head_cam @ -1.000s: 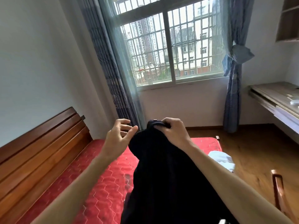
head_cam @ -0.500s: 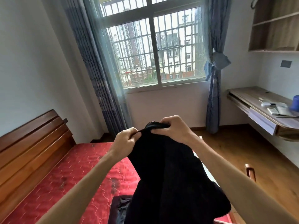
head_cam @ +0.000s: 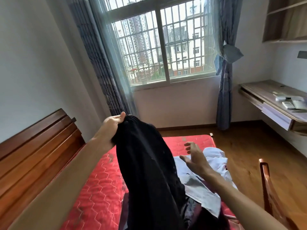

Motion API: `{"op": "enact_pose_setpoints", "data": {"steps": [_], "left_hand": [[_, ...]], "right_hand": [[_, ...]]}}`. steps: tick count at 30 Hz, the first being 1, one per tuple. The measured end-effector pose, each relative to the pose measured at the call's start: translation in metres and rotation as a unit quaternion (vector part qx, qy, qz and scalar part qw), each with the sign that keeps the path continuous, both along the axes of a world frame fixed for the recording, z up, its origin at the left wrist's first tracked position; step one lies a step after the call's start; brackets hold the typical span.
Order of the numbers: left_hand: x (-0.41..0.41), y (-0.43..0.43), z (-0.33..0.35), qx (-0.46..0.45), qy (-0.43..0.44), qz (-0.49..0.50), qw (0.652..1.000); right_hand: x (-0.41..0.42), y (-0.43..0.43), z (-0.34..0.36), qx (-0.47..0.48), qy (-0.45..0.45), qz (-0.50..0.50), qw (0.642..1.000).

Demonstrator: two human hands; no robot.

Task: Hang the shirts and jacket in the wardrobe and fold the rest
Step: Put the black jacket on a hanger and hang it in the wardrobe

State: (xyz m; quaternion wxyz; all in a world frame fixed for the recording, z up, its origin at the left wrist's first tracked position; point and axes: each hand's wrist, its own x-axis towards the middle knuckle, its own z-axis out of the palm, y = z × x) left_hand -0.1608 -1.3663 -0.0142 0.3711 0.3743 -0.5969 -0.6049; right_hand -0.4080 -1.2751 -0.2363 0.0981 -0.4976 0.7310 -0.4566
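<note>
While the left hand [head_cam: 114, 121] pinches the top edge of a black garment [head_cam: 149, 166] and holds it up over the bed [head_cam: 99, 188], the right hand [head_cam: 195, 159] hangs free w/ fingers spread wide, holding nothing. The black garment drapes down from the left hand toward the bottom of the frame, covering the mid part of the red quilted mattress; can't tell what kind of garment it is. The right hand sits just right of the hanging fabric, apart from it, above a white shirt [head_cam: 214, 160] that lies crumpled on the mattress near the bed's right side. Another pale piece [head_cam: 199, 195] w/ a dark stripe lies nearer the camera, partly under the black fabric, & some dark cloth [head_cam: 192, 211] shows beneath that. Wooden headboard [head_cam: 33, 150] runs along the left. A wooden chair back [head_cam: 267, 188] stands at the right edge, beside the bed. Far right, a wall-mounted worktop [head_cam: 265, 95] carries a few small white items, too small to tell. Barred window [head_cam: 162, 47] straight ahead, blue curtains [head_cam: 224, 80] either side, the right one tied back.
</note>
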Motion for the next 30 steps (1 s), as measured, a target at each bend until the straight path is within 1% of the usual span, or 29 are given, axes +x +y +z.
{"op": "enact_pose_setpoints", "data": {"steps": [1,2,5,7,9,11,15,18,20,23,25,26,28,30], "left_hand": [[0.006,-0.002,0.005,-0.007,-0.006,-0.001,1.000],[0.011,-0.004,0.009,-0.011,-0.012,-0.004,1.000],[0.026,-0.003,0.018,-0.031,-0.026,-0.008,0.999],[0.036,0.004,0.024,-0.052,-0.023,-0.008,0.998],[0.047,0.014,0.032,-0.071,-0.025,-0.002,0.997],[0.061,0.026,0.041,-0.081,-0.035,0.010,0.996],[0.095,0.047,0.052,-0.089,-0.052,0.073,0.992],[0.125,0.067,0.059,-0.089,-0.062,0.118,0.987],[0.147,0.082,0.063,-0.106,-0.098,0.146,0.979],[0.173,0.109,0.064,-0.137,-0.160,0.195,0.958],[0.179,0.130,0.062,-0.175,-0.218,0.213,0.936],[0.181,0.141,0.061,-0.204,-0.260,0.217,0.919],[0.186,0.162,0.061,-0.257,-0.354,0.219,0.872],[0.195,0.178,0.061,-0.298,-0.446,0.225,0.814]], "right_hand": [[0.010,0.000,-0.005,-0.034,0.020,0.017,0.999],[0.021,0.000,-0.009,-0.045,0.037,0.055,0.997],[0.055,-0.010,-0.010,0.002,0.062,0.179,0.982],[0.075,-0.019,-0.007,0.029,0.051,0.228,0.972],[0.092,-0.027,-0.001,0.033,0.012,0.285,0.958],[0.108,-0.031,0.004,0.032,0.005,0.321,0.947],[0.124,-0.030,0.013,0.014,0.071,0.309,0.948],[0.117,-0.026,0.030,-0.025,0.118,0.255,0.959],[0.105,-0.023,0.043,-0.070,0.112,0.214,0.968],[0.086,-0.017,0.072,-0.141,0.090,0.174,0.970],[0.080,-0.008,0.100,-0.164,0.083,0.165,0.969],[0.079,-0.004,0.113,-0.165,0.077,0.164,0.969],[0.079,0.003,0.137,-0.180,0.070,0.163,0.967],[0.084,0.009,0.156,-0.201,0.077,0.167,0.962]]}}
